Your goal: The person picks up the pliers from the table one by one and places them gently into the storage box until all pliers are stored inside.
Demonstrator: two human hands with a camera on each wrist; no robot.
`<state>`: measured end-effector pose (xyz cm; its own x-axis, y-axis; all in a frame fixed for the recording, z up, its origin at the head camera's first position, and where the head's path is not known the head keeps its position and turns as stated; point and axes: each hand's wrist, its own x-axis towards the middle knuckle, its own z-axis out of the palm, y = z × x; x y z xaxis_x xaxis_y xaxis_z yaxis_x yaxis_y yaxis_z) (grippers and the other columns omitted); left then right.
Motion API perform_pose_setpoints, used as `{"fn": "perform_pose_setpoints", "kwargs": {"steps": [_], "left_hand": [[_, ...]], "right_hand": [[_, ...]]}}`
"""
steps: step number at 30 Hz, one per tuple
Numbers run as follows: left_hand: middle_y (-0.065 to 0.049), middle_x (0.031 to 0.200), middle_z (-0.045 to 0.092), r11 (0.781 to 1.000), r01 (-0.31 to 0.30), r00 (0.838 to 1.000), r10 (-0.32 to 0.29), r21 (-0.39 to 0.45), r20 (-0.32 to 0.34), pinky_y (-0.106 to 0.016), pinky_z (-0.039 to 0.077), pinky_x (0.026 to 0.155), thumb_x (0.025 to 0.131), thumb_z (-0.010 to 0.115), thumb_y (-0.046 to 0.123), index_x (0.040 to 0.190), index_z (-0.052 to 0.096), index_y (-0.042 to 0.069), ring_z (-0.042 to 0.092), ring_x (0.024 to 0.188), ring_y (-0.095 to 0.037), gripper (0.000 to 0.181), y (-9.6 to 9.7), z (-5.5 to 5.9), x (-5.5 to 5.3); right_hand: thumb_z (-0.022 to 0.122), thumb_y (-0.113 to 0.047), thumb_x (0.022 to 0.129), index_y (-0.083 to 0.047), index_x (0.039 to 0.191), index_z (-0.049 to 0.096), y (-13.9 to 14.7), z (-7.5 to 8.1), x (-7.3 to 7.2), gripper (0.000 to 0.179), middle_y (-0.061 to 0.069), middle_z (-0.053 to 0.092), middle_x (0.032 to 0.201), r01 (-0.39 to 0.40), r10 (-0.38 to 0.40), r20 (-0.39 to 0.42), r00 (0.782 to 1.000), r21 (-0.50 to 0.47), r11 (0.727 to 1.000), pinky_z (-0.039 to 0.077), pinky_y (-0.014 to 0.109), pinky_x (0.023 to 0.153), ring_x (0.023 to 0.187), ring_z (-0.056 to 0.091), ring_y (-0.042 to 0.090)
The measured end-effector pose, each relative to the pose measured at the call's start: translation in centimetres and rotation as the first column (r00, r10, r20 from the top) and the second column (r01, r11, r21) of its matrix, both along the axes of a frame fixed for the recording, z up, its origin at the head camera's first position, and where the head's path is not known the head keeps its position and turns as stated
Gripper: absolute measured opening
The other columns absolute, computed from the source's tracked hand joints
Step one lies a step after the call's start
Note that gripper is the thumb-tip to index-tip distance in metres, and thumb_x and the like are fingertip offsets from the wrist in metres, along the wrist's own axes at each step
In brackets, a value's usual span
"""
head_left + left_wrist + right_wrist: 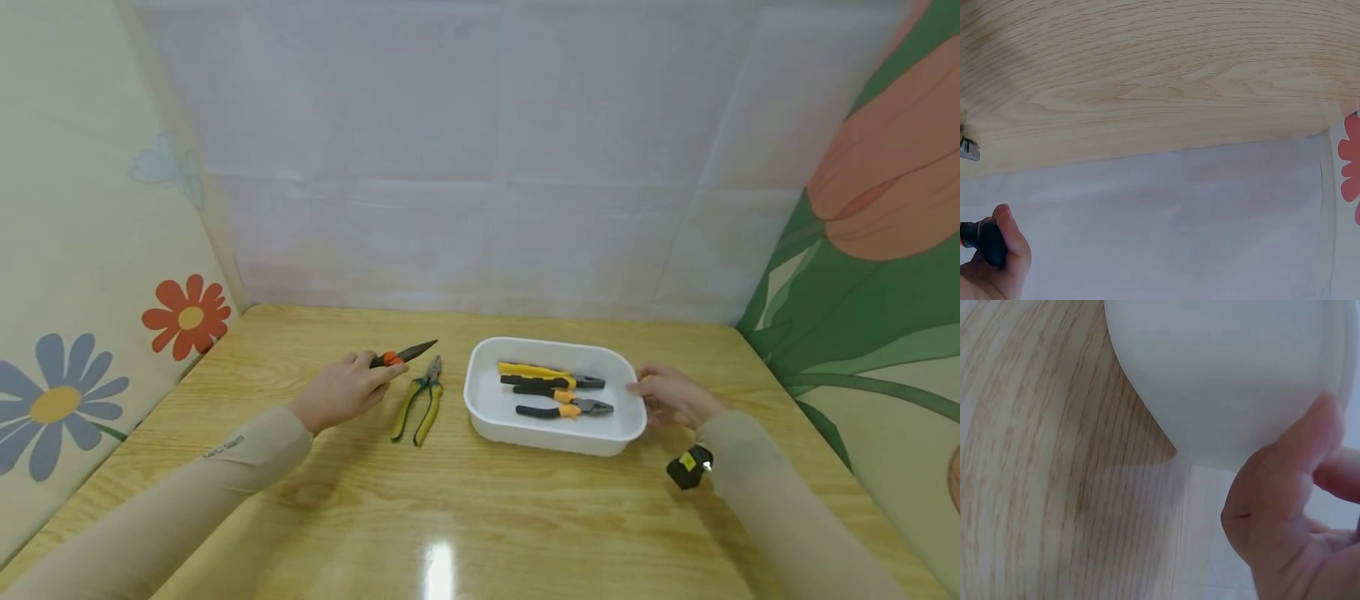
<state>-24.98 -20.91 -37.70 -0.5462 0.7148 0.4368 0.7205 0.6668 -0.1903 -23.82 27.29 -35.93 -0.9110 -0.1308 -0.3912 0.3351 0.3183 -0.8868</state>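
My left hand (341,392) holds long-nose pliers (416,351) by their black and orange handles, just above the table or on it; I cannot tell which. Their dark pointed jaws face right, and in the left wrist view a black handle end (992,242) shows beside the thumb. Right of that hand lie combination pliers with yellow-green handles (406,412), spread apart. With thumb and fingers my right hand (675,396) pinches the right rim of a white plastic tray (551,437). Inside lie yellow-and-black pliers (536,372) and black-and-orange pliers (596,407), jaws to the right.
Everything stands on a wood-grain table (360,517). A white sheet (480,167) hangs behind its far edge, and flower-patterned panels (60,250) border the sides. A black device with a yellow mark (688,465) sits at the right wrist.
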Motion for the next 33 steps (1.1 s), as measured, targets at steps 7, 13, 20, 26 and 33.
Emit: {"fn": "perform_pose_setpoints", "kwargs": {"steps": [7, 13, 20, 26, 33], "left_hand": [[-0.022, 0.092, 0.061, 0.998, 0.046, 0.996, -0.049, -0.038, -0.072, -0.040, 0.050, 0.050, 0.085, 0.074, 0.013, 0.122, 0.066, 0.013, 0.057, 0.065, -0.032, 0.038, 0.3, 0.3, -0.1], [-0.022, 0.093, 0.062, 0.991, 0.100, 0.981, -0.113, -0.085, -0.160, -0.039, 0.052, 0.050, 0.086, 0.074, 0.015, 0.123, 0.067, 0.015, 0.059, 0.064, -0.031, 0.037, 0.8, 0.7, -0.3], [-0.022, 0.094, 0.061, 0.985, 0.146, 0.974, -0.160, -0.091, -0.162, -0.037, 0.051, 0.049, 0.105, 0.014, 0.031, 0.125, 0.066, 0.016, 0.058, 0.064, -0.029, 0.058, 1.2, 1.2, -0.6], [-0.022, 0.095, 0.061, 0.980, 0.165, 0.971, -0.182, -0.113, -0.157, -0.037, 0.051, 0.048, 0.105, 0.020, 0.029, 0.127, 0.064, 0.017, 0.058, 0.064, -0.029, 0.051, 1.5, 1.5, -0.9], [-0.020, 0.097, 0.061, 0.971, 0.151, 0.967, -0.184, -0.184, -0.175, -0.032, 0.049, 0.044, 0.087, 0.073, 0.018, 0.129, 0.063, 0.020, 0.058, 0.065, -0.027, 0.043, 2.4, 2.2, -0.7]], "right_hand": [[0.049, -0.005, 0.098, -0.003, 0.097, 0.042, 0.1, 0.0, 0.0, 0.008, 0.003, 0.048, 0.082, 0.001, -0.001, 0.010, 1.000, 0.001, 1.000, 0.044, 0.023, 0.055, 0.065, 0.048, 0.014], [0.049, -0.006, 0.098, -0.002, 0.100, 0.042, 0.0, 0.1, 0.0, 0.008, 0.005, 0.048, 0.087, 0.017, -0.017, 0.025, 1.000, 0.006, 1.000, 0.045, 0.025, 0.056, 0.068, 0.049, 0.016], [0.050, -0.007, 0.099, -0.002, 0.100, 0.042, 0.0, 0.2, -0.1, 0.009, 0.004, 0.048, 0.087, 0.010, -0.010, 0.022, 1.000, 0.019, 1.000, 0.045, 0.025, 0.056, 0.069, 0.049, 0.016], [0.050, -0.007, 0.098, -0.002, 0.100, 0.042, -0.1, 0.2, 0.0, 0.010, 0.004, 0.048, 0.085, 0.006, -0.006, 0.018, 1.000, 0.021, 1.000, 0.045, 0.024, 0.057, 0.068, 0.049, 0.014], [0.050, -0.006, 0.097, -0.002, 0.101, 0.041, -0.1, 0.2, 0.0, 0.011, 0.004, 0.047, 0.084, 0.003, -0.003, 0.011, 1.000, 0.018, 1.000, 0.045, 0.024, 0.057, 0.067, 0.049, 0.014]]}}
